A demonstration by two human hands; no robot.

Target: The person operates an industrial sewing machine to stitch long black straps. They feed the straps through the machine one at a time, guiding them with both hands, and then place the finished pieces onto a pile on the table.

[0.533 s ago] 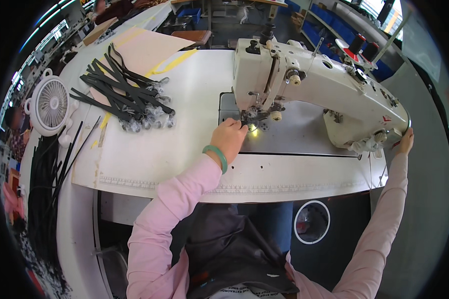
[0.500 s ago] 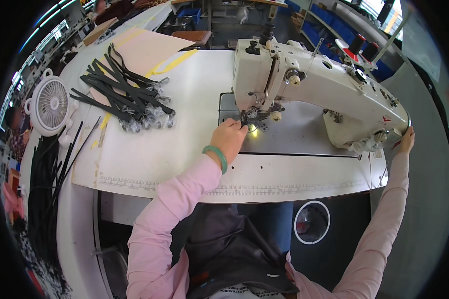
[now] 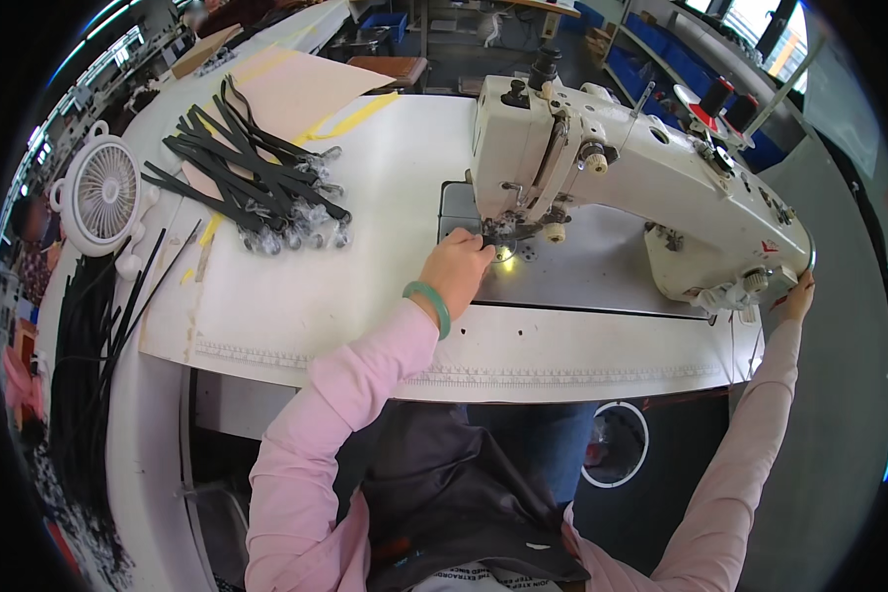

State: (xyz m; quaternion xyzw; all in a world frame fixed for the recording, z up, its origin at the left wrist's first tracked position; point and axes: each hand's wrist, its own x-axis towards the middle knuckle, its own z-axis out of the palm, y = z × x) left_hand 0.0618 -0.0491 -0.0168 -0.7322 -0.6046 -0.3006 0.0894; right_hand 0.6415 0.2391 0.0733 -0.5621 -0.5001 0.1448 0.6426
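Observation:
A cream industrial sewing machine (image 3: pixel 651 163) stands on the white table. At its needle area, beside the small lit lamp (image 3: pixel 504 254), my left hand (image 3: pixel 457 271) is closed, thumb and fingers pinched together by the presser foot. Whatever those fingers hold is too small and hidden to make out. A green bangle (image 3: pixel 430 302) circles the left wrist. My right hand (image 3: pixel 797 296) reaches round the machine's far right end, fingers curled on the handwheel, which is mostly hidden from view.
Black straps (image 3: pixel 252 178) with clear-wrapped ends lie piled at the table's left, by a pinkish sheet (image 3: pixel 316 84). A white fan (image 3: pixel 102 192) stands further left, above hanging black strips (image 3: pixel 79 375). Thread spools (image 3: pixel 717 96) rise behind the machine. A white-rimmed bin (image 3: pixel 644 449) sits below.
The view has shifted slightly, so the machine appears a little further right. My left hand stays by the needle; my right hand sits slightly lower at the machine's end.

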